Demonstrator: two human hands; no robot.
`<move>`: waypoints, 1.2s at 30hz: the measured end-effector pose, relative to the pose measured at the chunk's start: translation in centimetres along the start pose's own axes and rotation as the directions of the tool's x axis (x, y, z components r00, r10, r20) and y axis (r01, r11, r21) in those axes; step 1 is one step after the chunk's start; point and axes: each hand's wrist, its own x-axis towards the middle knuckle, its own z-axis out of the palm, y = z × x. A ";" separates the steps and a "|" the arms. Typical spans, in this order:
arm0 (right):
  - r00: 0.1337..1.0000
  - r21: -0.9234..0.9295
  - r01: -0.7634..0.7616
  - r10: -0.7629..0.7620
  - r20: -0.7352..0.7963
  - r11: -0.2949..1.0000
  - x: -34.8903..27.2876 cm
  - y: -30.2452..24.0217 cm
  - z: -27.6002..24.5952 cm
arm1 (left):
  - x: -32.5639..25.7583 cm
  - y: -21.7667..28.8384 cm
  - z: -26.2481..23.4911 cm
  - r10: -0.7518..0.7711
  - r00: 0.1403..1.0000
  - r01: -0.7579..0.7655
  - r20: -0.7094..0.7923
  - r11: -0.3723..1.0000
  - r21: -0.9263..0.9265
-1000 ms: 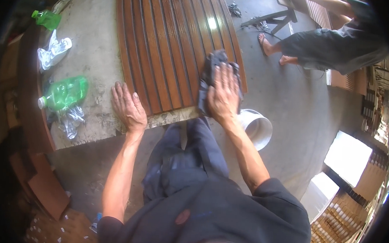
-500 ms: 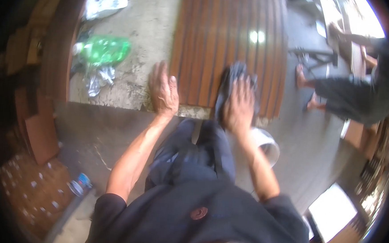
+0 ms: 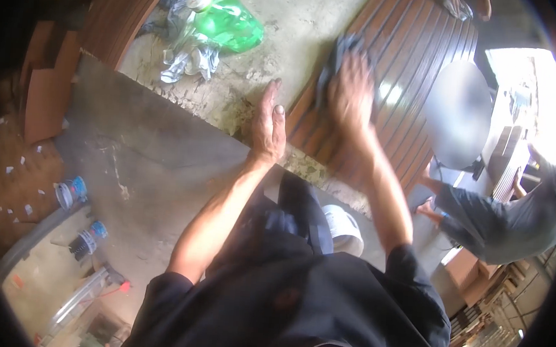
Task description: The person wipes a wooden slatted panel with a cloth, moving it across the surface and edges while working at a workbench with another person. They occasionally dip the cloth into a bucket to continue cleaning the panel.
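Observation:
A brown panel of narrow wooden slats with dark grooves point(image 3: 399, 66) lies on the worn, pale worktop point(image 3: 300, 22). My right hand point(image 3: 353, 89) is pressed over a dark cloth point(image 3: 333, 65), gripping it against the slats near the panel's left edge. My left hand point(image 3: 269, 128) is open, its fingers stretched out, beside the panel's near left corner; it holds nothing. Whether it touches the panel's edge I cannot tell. At the panel's far end, another person's hand point(image 3: 452, 3) is by a pale, crumpled cloth point(image 3: 460, 11).
A green plastic bottle point(image 3: 231, 23) lies on the worktop by crumpled rags point(image 3: 192, 60). More brown slatted panels point(image 3: 118, 20) are at the left. A white bucket point(image 3: 344, 228) stands below the near edge. A round grey fan-like disc point(image 3: 460, 114) and a co-worker point(image 3: 498, 219) are at the right.
My view has turned, so the panel now slants. My right hand and the cloth have moved farther along the panel and toward its left edge. My left hand stays open near the corner.

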 end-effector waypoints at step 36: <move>0.995 0.166 0.092 -0.096 0.020 0.982 -11.7 -7.5 -4.7 | 0.5 -0.8 -0.3 -0.125 0.981 0.144 0.146 0.981 -0.127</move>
